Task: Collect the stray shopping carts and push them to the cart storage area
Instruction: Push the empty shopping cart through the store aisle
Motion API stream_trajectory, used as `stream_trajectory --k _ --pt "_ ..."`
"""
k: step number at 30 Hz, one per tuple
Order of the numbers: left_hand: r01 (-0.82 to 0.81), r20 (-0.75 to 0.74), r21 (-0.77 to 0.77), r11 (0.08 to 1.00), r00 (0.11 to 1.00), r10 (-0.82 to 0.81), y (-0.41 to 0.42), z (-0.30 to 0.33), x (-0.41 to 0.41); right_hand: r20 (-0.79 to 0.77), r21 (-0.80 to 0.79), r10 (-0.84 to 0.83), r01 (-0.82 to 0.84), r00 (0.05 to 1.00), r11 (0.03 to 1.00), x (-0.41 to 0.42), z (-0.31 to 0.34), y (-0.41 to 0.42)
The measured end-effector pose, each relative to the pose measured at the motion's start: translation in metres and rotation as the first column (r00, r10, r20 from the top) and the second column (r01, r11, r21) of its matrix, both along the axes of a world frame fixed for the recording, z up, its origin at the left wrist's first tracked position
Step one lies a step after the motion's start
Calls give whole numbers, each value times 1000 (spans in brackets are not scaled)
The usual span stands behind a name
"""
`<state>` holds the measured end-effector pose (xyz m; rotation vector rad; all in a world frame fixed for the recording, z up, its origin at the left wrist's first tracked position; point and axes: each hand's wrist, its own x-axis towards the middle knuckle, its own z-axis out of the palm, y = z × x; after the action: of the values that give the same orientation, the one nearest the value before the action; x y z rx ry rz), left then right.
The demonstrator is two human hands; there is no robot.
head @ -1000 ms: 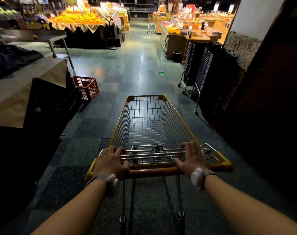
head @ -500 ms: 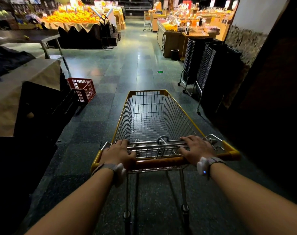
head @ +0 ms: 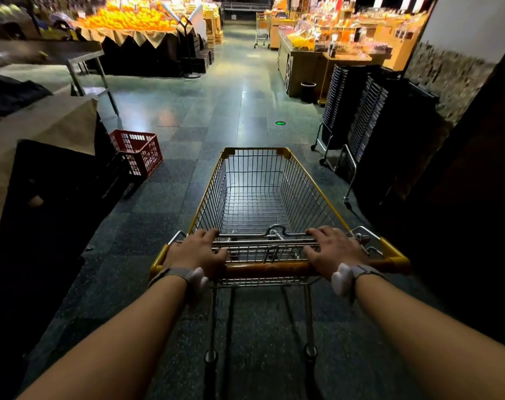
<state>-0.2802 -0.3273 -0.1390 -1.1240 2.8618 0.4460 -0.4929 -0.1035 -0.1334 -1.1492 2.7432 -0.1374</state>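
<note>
- Both of us on the handle: our left hand (head: 197,251) and right hand (head: 333,251) curl tight around the orange bar of the shopping cart (head: 260,197).
- The cart sits mid-aisle, its basket empty.
- Since 1 second ago the red crate (head: 137,151) has slid nearer on our left, so we're rolling forward.
- Another stray cart (head: 262,30) waits far down the aisle, probably our next pickup.

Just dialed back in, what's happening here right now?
A person is at an empty yellow-trimmed shopping cart in a dim store aisle, left hand and right hand both gripping its handle. The aisle ahead looks open, with a red crate on the floor to the left and another cart standing far ahead by the produce displays.
</note>
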Motion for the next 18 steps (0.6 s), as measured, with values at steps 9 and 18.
stream_trajectory --k 9,18 --pt "-15 9 -4 1000 1000 15 -74 -1 -93 18 -1 18 -18 1000 1000 -97 2 -77" --pt "-30 -42 8 1000 999 31 -164 2 -189 25 -33 37 -37 999 999 -196 2 -171"
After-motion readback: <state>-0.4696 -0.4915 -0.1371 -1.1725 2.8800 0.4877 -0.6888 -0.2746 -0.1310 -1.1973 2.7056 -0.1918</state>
